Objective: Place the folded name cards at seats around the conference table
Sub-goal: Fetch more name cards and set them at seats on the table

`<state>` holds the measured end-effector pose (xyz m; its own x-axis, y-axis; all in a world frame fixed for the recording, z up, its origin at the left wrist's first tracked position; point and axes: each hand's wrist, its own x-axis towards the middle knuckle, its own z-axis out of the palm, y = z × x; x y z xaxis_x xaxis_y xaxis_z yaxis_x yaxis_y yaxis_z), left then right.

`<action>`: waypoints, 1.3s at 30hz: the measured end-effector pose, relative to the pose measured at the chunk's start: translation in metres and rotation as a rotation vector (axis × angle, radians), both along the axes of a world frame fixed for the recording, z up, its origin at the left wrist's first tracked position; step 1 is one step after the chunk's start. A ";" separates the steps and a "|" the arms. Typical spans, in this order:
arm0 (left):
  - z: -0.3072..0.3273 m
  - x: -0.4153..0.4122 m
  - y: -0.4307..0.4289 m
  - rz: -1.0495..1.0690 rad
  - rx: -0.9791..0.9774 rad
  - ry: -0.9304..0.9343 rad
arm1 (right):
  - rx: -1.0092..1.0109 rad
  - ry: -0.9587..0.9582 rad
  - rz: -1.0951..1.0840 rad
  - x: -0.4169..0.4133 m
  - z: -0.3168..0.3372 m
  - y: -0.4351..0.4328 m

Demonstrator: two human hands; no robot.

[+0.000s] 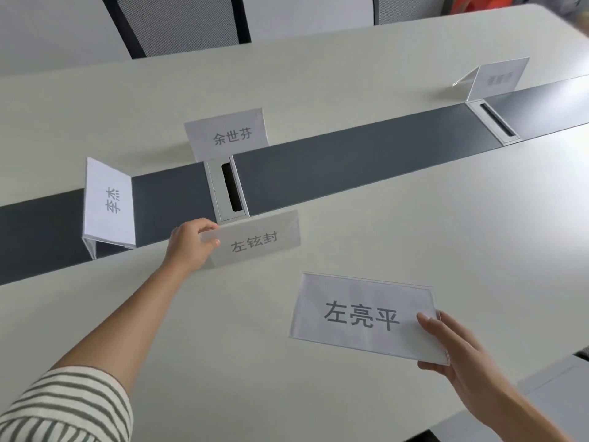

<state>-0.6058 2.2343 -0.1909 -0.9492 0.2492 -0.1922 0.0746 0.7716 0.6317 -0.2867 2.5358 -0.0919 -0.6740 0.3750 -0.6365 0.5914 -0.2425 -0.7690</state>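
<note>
My left hand [191, 245] pinches the left end of a folded name card [258, 240], which stands on the white conference table [414, 202] just in front of the dark centre strip. My right hand [459, 349] holds another name card in a clear holder [363, 317] by its right edge, lifted above the near side of the table. Three more cards stand on the table: one on the dark strip at the left [110, 204], one beyond the strip in the middle [228, 134], one at the far right [497, 78].
A dark grey strip [366, 161] runs across the table with two silver cable boxes [228, 189] [495, 122] set into it. Two mesh-backed chairs [178, 23] [411, 8] stand at the far side. The table's near right corner drops off by my right wrist.
</note>
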 end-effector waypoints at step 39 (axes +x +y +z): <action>0.148 0.321 0.193 -0.340 0.644 -0.646 | -0.045 0.210 -0.355 0.202 0.075 0.059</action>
